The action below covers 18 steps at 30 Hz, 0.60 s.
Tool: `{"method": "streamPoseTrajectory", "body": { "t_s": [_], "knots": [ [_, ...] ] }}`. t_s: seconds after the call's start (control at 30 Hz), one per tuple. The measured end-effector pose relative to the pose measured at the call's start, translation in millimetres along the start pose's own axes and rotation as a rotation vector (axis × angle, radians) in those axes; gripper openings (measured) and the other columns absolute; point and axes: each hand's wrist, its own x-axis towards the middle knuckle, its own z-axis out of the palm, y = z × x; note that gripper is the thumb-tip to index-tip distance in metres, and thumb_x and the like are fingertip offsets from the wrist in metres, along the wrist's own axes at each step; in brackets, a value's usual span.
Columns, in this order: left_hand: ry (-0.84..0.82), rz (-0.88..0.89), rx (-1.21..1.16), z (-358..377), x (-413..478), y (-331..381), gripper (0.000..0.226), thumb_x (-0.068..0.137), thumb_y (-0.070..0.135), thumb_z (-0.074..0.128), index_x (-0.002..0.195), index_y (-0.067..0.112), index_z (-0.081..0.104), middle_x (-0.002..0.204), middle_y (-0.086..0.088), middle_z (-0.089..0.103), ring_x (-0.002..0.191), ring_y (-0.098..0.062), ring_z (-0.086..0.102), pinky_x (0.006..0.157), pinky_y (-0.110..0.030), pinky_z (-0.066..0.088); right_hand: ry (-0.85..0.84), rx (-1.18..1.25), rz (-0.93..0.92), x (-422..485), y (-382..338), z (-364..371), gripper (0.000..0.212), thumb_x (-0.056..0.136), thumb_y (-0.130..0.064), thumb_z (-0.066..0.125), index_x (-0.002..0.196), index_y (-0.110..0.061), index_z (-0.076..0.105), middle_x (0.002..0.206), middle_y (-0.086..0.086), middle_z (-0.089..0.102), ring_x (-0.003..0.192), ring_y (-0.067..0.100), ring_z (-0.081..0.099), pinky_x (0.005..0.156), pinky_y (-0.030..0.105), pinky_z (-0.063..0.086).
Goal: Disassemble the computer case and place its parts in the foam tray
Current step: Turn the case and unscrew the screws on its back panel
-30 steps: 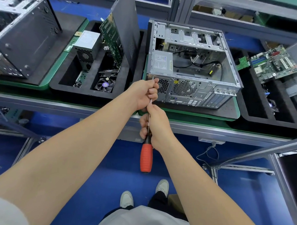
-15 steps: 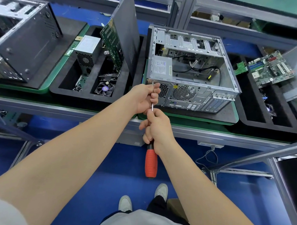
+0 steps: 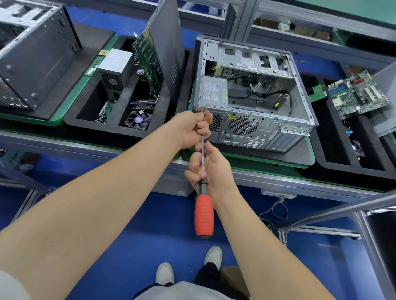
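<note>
An open grey computer case [image 3: 251, 93] lies on its side on a dark mat, rear panel facing me, power supply [image 3: 214, 91] inside at the left. A long screwdriver with a red handle [image 3: 203, 214] points up at a screw on the case's rear top left corner. My left hand [image 3: 193, 129] pinches the metal shaft near the tip, against the case. Lower down, my right hand [image 3: 211, 170] grips the shaft just above the handle. The black foam tray [image 3: 80, 122] to the left holds a power supply, a fan, a green board and a grey side panel standing upright.
Another closed case [image 3: 31, 58] lies at the far left. A second black foam tray [image 3: 341, 160] on the right holds a motherboard [image 3: 356, 93]. An aluminium rail [image 3: 293, 183] runs along the bench front. Blue floor and my shoes show below.
Both hands and the screwdriver have stayed at the case's rear corner. My right hand has shifted its hold on the shaft slightly and the handle now hangs a little further right.
</note>
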Motion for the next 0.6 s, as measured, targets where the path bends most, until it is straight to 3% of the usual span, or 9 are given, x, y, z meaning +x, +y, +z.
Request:
{"method": "streamPoseTrajectory", "body": {
  "t_s": [0.1,0.2,0.3,0.43,0.53,0.6],
  "knots": [
    [-0.028,-0.029,-0.038,0.1,1.3,-0.4,0.030,0.112,0.012,0.032,0.087,0.011,0.048,0.071,0.003,0.056,0.039,-0.006,0.026,0.048,-0.015,0.018,-0.180,0.409,0.108,-2.0,0.3,0.2,0.031,0.110,-0.026,0.037,0.093,-0.009,0.055,0.060,0.004,0.053,0.029,0.007,0.033,0.027,0.017,0.030],
    [-0.040,-0.048,-0.038,-2.0,0.4,0.8,0.027,0.112,0.014,0.034,0.090,0.011,0.049,0.071,0.003,0.059,0.041,-0.005,0.026,0.048,-0.015,0.018,-0.129,0.347,0.044,-0.7,0.8,2.6,0.034,0.112,-0.023,0.037,0.091,-0.004,0.056,0.059,0.004,0.054,0.023,0.008,0.032,0.023,0.018,0.026],
    [-0.028,-0.024,0.026,-3.3,-1.3,1.0,0.022,0.112,0.015,0.034,0.097,0.012,0.050,0.072,0.002,0.064,0.042,-0.005,0.032,0.041,-0.016,0.025,0.062,-0.075,-0.079,0.7,-0.4,6.6,0.031,0.115,-0.023,0.035,0.096,-0.006,0.053,0.054,0.006,0.057,0.024,0.008,0.027,0.026,0.018,0.025],
    [0.002,0.012,0.072,-2.8,-1.1,-2.6,0.025,0.112,0.011,0.034,0.102,0.008,0.057,0.070,-0.004,0.066,0.042,-0.007,0.040,0.041,-0.017,0.032,0.351,-0.882,-0.206,-2.0,-5.2,10.3,0.022,0.114,-0.026,0.039,0.105,-0.012,0.054,0.062,0.009,0.070,0.031,0.016,0.039,0.035,0.025,0.038],
    [0.010,0.038,0.109,-0.5,-1.2,-4.8,0.028,0.111,0.008,0.033,0.103,0.005,0.059,0.069,-0.006,0.066,0.045,-0.008,0.043,0.046,-0.018,0.035,0.539,-1.363,-0.330,-0.8,-3.4,10.4,0.021,0.110,-0.028,0.040,0.097,-0.019,0.054,0.077,0.013,0.074,0.066,0.021,0.066,0.056,0.041,0.058],
    [0.022,0.054,0.119,1.5,-2.4,-6.8,0.022,0.110,0.008,0.035,0.106,0.005,0.057,0.073,-0.007,0.065,0.045,-0.009,0.042,0.047,-0.019,0.033,0.588,-1.435,-0.384,1.4,1.4,8.8,0.022,0.111,-0.029,0.040,0.097,-0.019,0.054,0.084,0.014,0.073,0.079,0.029,0.067,0.066,0.047,0.060]
  ]
}}
